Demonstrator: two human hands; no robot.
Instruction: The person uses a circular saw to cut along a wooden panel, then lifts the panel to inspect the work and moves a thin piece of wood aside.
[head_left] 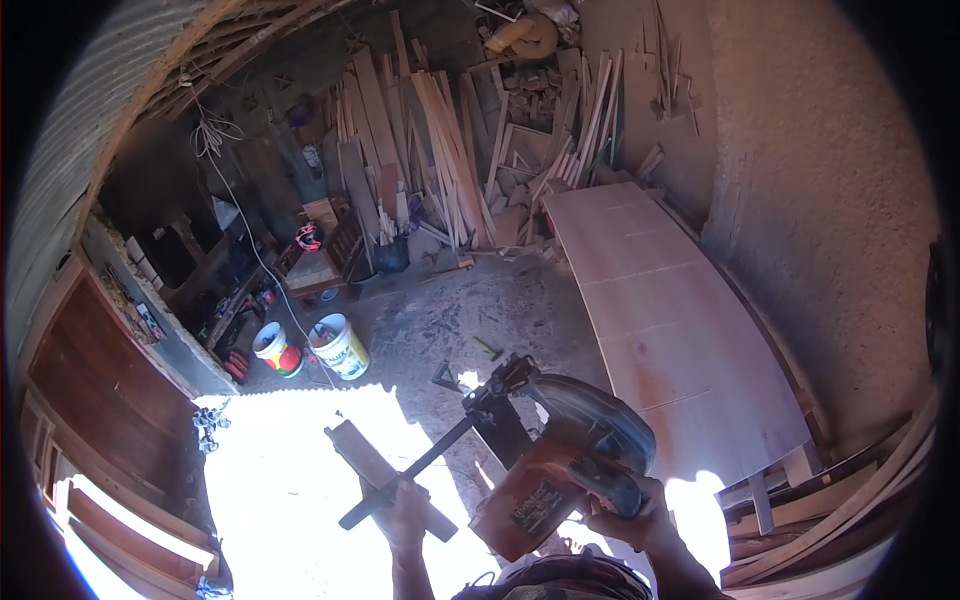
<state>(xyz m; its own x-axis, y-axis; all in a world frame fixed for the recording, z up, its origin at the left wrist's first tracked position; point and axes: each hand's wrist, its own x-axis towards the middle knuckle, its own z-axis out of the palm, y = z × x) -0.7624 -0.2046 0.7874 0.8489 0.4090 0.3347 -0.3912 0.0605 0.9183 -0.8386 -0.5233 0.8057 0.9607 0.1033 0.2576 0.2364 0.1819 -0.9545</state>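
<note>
Holding the red-and-black power tool up in front of the body, right hand wrapped round its rear grip. Left hand is closed on the wooden strip, about where the tool's dark bar crosses it. Can't tell whether strip and bar are fastened together or just pinched by the fingers.

Tool and strip are both up off the floor. Big wooden panel lies to the right; the tool's dark housing overlaps its edge in view, looks apart from it, but depth is hard to judge.

Progress, my read: handling/setup stage, not working stage. Done: tool and strip in hand, panel laid out flat. No cut visibly running, tool not set on any workpiece. Panel carries a few pale lines across its width; drawn, scored or joints, can't tell, so not counting them as finished work. Left: any actual working of the wood, amount unclear from here.

Farther out: green-handled tool on the floor, white bucket and a smaller bucket left of it, timber stack leaning at the back. None of those in use.
</note>
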